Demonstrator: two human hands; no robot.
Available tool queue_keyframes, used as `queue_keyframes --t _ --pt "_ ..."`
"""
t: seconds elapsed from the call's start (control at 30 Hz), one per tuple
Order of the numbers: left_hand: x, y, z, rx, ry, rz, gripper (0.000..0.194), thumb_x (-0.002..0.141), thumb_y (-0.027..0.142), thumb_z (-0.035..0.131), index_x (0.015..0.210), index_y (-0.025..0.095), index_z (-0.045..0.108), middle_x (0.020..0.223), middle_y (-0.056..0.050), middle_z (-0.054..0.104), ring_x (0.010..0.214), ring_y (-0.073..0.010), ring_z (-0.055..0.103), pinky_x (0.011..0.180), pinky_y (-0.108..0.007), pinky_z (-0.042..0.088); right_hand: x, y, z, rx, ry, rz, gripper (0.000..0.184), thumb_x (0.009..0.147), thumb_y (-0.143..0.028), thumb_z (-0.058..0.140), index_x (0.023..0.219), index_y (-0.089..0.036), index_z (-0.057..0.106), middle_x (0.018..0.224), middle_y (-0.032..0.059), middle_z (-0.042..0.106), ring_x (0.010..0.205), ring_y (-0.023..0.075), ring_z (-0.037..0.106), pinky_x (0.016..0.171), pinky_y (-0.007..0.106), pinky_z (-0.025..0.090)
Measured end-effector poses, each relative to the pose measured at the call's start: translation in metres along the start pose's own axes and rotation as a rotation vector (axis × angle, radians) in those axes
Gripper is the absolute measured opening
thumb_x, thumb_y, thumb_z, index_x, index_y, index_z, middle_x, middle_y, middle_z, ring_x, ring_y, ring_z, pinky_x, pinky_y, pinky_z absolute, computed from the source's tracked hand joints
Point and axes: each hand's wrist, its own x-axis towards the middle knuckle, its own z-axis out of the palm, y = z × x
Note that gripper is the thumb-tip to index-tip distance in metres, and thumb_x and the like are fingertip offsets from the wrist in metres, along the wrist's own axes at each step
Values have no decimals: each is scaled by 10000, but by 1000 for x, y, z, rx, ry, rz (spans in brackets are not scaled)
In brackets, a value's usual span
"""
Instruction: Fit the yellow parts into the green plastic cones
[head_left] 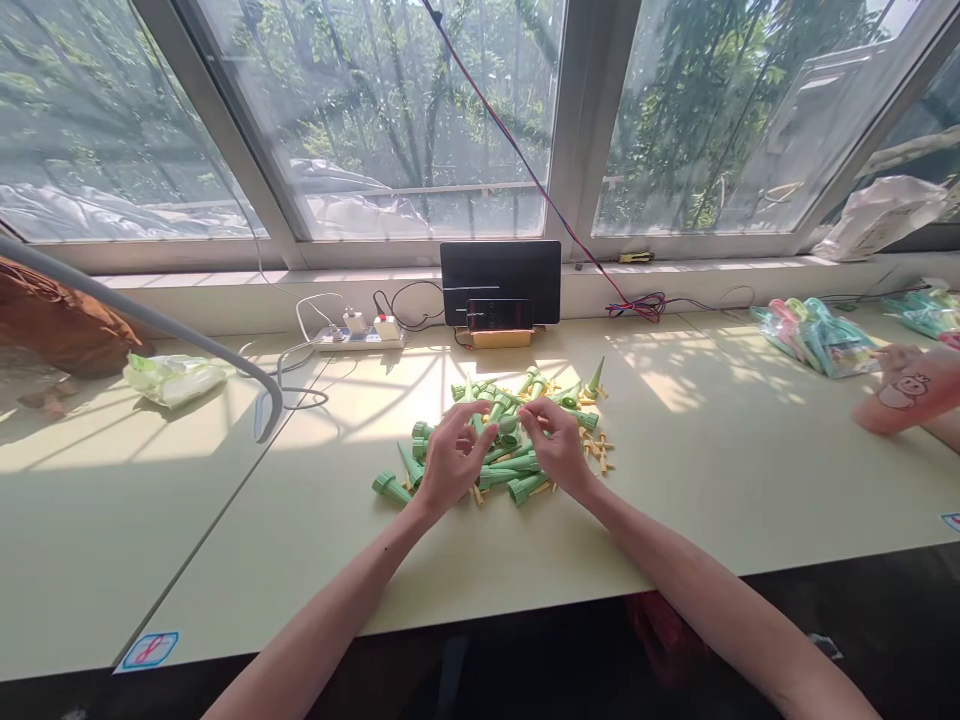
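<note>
A pile of green plastic watering spikes (510, 472), with ribbed caps and tapered points, lies on the table in front of me. Small yellow cross-shaped pieces (602, 452) are mixed in, mostly along its right side. Over the left part of the pile is my left hand (454, 458), thumb and fingers apart, with nothing clearly held. My right hand (559, 447) is above the right part, thumb and index finger pinched together. What sits in that pinch is too small to make out. A rounded green part (508, 425) shows between the two hands.
Behind the pile, a phone (499, 314) leans on a small stand before a black screen (501, 270). A power strip (360, 340) with cables is to its left. Bagged coloured items (817, 335) lie far right, near another person's arm in a pink sleeve (911, 390). A grey bar (150, 315) crosses the left.
</note>
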Motion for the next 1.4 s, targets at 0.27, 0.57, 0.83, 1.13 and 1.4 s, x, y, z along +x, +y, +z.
queue_keyframes --t 0.27,0.57,0.83,1.13,1.4 --pt "3 -1 -2 23 -153 -85 563 948 485 454 566 134 673 501 -22 620 436 -94 499 453 -211 372 -1 -3 -1 13 -52 -56 195 938 -337 556 805 -199 592 749 2 551 693 128 514 630 246 497" --pt "1 0 -2 10 -235 -105 543 940 485 460 608 120 687 404 29 396 421 -77 347 449 -220 262 -1 -2 -2 13 -85 -60 180 928 -304 573 787 -198 609 753 7 591 701 128 532 632 243 498" --pt "1 -6 -2 105 -193 22 362 847 389 650 605 146 534 544 54 360 505 -72 304 480 -216 248 -1 -3 -2 39 -87 -35 171 919 -301 580 790 -195 611 746 6 592 684 125 517 634 246 503" --pt "-2 -9 1 175 -43 259 205 830 322 700 796 152 590 716 18 544 483 -50 392 459 -201 362 -1 -2 1 76 -60 8 191 915 -335 581 789 -196 617 726 3 582 658 126 513 598 241 483" --pt "-5 -16 2 190 -7 392 308 897 194 613 1201 244 629 1071 -59 642 521 -24 491 488 -170 459 -1 0 1 126 -85 13 198 923 -345 573 804 -197 630 706 -4 569 647 128 521 603 244 487"
